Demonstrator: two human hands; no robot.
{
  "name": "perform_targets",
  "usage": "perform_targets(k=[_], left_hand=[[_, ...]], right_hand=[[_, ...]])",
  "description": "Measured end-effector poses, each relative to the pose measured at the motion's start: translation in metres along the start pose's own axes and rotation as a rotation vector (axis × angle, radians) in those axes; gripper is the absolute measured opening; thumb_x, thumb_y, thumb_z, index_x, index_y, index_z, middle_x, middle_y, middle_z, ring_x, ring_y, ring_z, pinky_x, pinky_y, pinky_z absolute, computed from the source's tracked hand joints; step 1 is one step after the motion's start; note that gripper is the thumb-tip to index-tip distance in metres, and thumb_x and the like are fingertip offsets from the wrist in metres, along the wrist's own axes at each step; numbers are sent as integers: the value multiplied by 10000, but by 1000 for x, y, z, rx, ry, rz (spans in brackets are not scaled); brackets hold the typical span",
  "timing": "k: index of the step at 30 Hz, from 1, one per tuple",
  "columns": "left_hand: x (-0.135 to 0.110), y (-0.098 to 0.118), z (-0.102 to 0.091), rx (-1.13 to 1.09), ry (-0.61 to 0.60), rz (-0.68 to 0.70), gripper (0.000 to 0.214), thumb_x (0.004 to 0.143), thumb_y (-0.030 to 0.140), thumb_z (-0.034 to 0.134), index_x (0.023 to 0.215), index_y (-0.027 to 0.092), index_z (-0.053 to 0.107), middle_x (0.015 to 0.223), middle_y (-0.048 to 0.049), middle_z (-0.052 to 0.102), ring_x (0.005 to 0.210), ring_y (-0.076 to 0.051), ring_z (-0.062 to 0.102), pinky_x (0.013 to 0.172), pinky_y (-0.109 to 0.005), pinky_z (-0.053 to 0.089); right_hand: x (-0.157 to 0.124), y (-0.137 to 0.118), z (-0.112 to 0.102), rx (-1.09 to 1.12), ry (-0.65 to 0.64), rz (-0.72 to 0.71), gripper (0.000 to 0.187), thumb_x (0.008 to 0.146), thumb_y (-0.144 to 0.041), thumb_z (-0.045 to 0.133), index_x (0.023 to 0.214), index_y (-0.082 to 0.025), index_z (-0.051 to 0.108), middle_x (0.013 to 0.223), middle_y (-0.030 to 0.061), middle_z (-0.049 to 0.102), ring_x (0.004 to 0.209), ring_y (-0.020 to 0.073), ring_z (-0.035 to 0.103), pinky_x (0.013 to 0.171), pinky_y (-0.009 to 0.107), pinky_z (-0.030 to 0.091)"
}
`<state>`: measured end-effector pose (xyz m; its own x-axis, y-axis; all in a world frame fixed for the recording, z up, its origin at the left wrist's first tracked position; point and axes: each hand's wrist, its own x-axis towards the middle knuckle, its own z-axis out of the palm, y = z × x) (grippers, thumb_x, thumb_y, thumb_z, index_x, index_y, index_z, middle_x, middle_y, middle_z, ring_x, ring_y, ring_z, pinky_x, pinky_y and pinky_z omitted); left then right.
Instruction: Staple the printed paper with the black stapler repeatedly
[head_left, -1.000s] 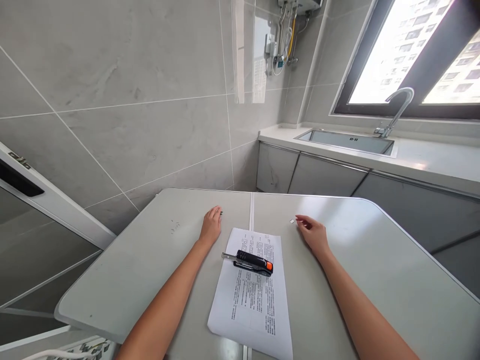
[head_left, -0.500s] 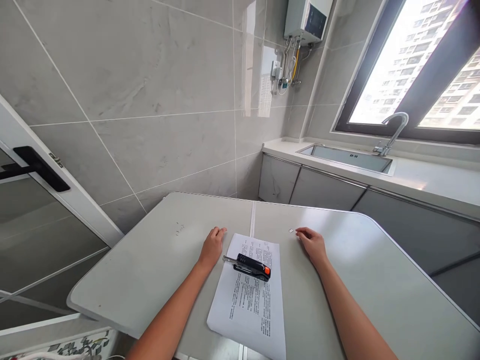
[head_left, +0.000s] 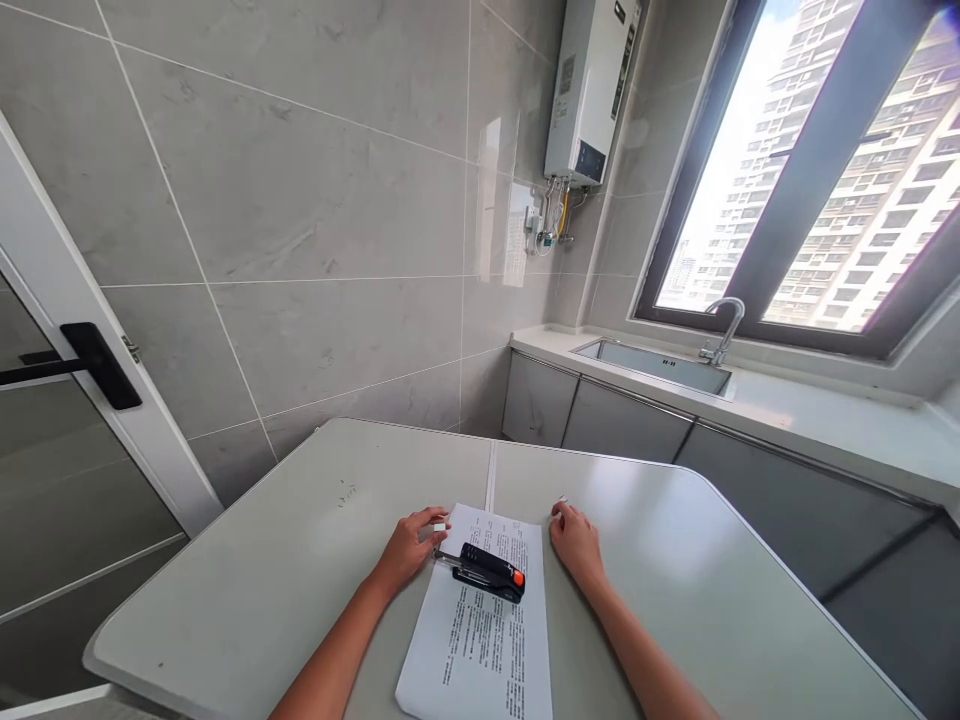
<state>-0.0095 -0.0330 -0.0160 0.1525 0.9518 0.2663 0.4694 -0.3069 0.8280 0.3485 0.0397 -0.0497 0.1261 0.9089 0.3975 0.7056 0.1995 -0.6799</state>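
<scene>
A printed sheet of paper (head_left: 484, 625) lies on the grey table (head_left: 285, 560) in front of me. A black stapler with an orange end (head_left: 484, 572) rests across the sheet's upper part. My left hand (head_left: 405, 548) sits at the sheet's top left corner, close to the stapler's metal tip. Its fingers are curled and pinch a tiny pale piece (head_left: 439, 526) too small to name. My right hand (head_left: 576, 540) lies on the table just right of the sheet, fingers loosely stretched and holding nothing. A small white scrap (head_left: 562, 500) lies at its fingertips.
A seam (head_left: 490, 475) splits the tabletop down the middle. Behind the table is a tiled wall, with a door and black handle (head_left: 97, 365) to the left. A counter with sink (head_left: 652, 365) and tap (head_left: 721, 330) runs under the window; a water heater (head_left: 589, 90) hangs above.
The camera has tilted upward, showing more wall and window. Both hands have drawn in toward the sheet; my left hand has curled its fingers at the sheet's corner, and my right hand has closed on the white scrap.
</scene>
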Motion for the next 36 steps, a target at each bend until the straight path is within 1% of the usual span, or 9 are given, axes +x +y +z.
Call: perform_targets(k=[3,5,8,10,12,14,18,24,36], left_hand=[[-1,0,-1,-122,-42,-37,241,886,406,724,1054,244,784,1107,-68,779,1113,-273,700,1048,-419,501],[-1,0,1,-205,-99,-34,220,864,392,758,989,214,791,1110,-79,778,1113,-266,696,1046,-395,492],[0,2,5,-242,-159,-8,209,839,372,795,958,200,781,1107,-80,767,1098,-256,682,1029,-379,479],[0,4,7,-187,-137,11,200,841,367,798,954,204,776,1061,-66,756,1035,-236,672,972,-361,482],[0,5,8,-136,-116,28,185,843,356,800,951,209,777,999,-50,739,971,-217,658,911,-339,480],[-1,6,9,-124,-132,54,167,845,342,803,949,213,787,977,-44,725,951,-206,652,897,-329,475],[-2,3,10,-163,-178,114,163,842,353,820,936,219,820,988,-63,719,969,-206,661,926,-331,478],[-2,3,10,-202,-302,138,200,794,390,865,899,221,851,922,-72,719,869,-190,663,817,-304,488],[-2,5,6,-110,-315,122,210,798,425,846,890,236,847,897,-58,697,867,-185,631,785,-297,472]], right_hand=[[-30,-25,8,167,-31,97,216,892,-381,522,811,-226,648,731,25,658,698,225,616,681,331,444],[-46,-41,8,316,-53,58,298,972,-439,488,833,-218,631,768,30,658,733,219,612,699,325,456],[-62,-62,5,404,-183,-201,299,1020,-434,474,926,-217,656,903,57,674,884,234,617,823,349,480],[-68,-75,3,369,-337,-382,238,993,-423,558,1069,-233,678,1039,76,679,1004,256,606,905,377,482],[-72,-85,2,303,-462,-461,313,925,-393,674,1207,-257,661,1137,83,671,1075,275,592,940,398,485],[-75,-91,4,240,-529,-456,397,883,-323,721,1267,-269,639,1154,78,675,1083,279,596,950,409,489],[-79,-89,8,209,-579,-413,359,904,-238,664,1261,-258,633,1135,77,691,1060,266,619,947,408,489],[-76,-85,9,245,-585,-384,248,864,-208,692,1107,-245,662,1054,58,683,990,250,621,872,370,488],[-74,-88,6,275,-599,-385,165,881,-236,688,1040,-243,647,1029,47,674,984,247,609,851,362,479]])
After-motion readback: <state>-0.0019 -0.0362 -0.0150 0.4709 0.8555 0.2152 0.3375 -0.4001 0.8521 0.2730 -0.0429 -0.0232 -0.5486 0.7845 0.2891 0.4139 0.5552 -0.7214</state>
